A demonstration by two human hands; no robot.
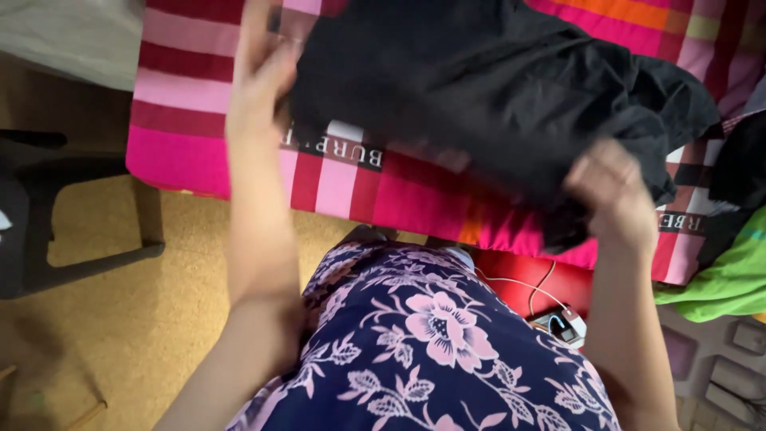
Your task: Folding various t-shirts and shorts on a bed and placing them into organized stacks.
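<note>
Black garment (511,96) spread in loose folds over the bed, lifted at two edges. Left hand (259,76) pinching its left edge, fingers closed on the cloth near the bed's near side. Right hand (610,195) blurred, curled around the garment's lower right corner, apparently gripping it.

Underneath, a striped bedsheet (191,136) in bright pink, red and pale pink bands, with an orange stripe toward the far right; white lettering along a dark band, edge hanging just over the bed's side. Green cloth (726,279) bunched at the right edge, another dark piece (742,164) just above it.

Below the bed edge, something red (542,279), with a white cable (519,283) and a small device (562,326) on it. Yellowish-brown floor (120,327) to the left, dark chair (48,207) standing on it. Navy dress with pink flowers (431,351) filling the bottom of the view.
</note>
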